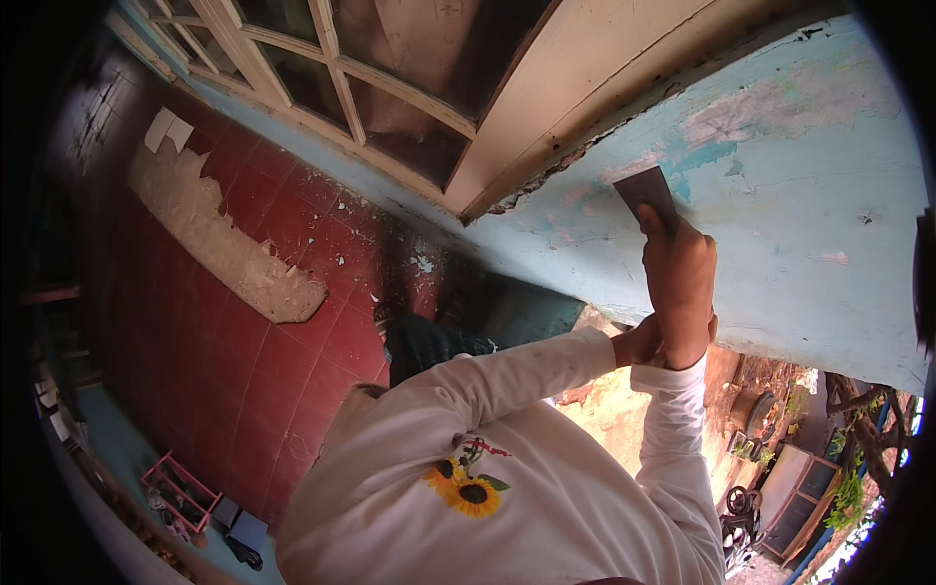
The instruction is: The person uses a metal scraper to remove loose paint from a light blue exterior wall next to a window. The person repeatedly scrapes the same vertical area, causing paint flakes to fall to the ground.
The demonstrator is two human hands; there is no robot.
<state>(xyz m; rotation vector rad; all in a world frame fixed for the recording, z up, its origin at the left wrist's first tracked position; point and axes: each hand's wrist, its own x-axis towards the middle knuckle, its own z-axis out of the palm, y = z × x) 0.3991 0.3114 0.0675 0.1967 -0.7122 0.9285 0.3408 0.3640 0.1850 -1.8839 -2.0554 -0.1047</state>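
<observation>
My right hand point(680, 274) grips a dark, flat rectangular piece point(649, 191), thumb on its near face. Whether it is a scraper blade or folded sandpaper I cannot tell. It is held against or just in front of the light blue painted wall point(790, 219), beside a patch of worn pink and darker blue paint point(702, 157). My left hand point(640, 340) is wrapped round my right wrist, its palm and most fingers hidden behind it. Both arms wear long white sleeves.
A cream wooden window frame point(504, 124) with glass panes borders the wall along a crumbled edge. A torn, pale sheet point(234, 248) lies on the red tiled floor point(219, 351), among paint flakes. A pink rack point(183, 490) stands lower left. Plants and a parked motorcycle point(742, 515) show beyond the wall.
</observation>
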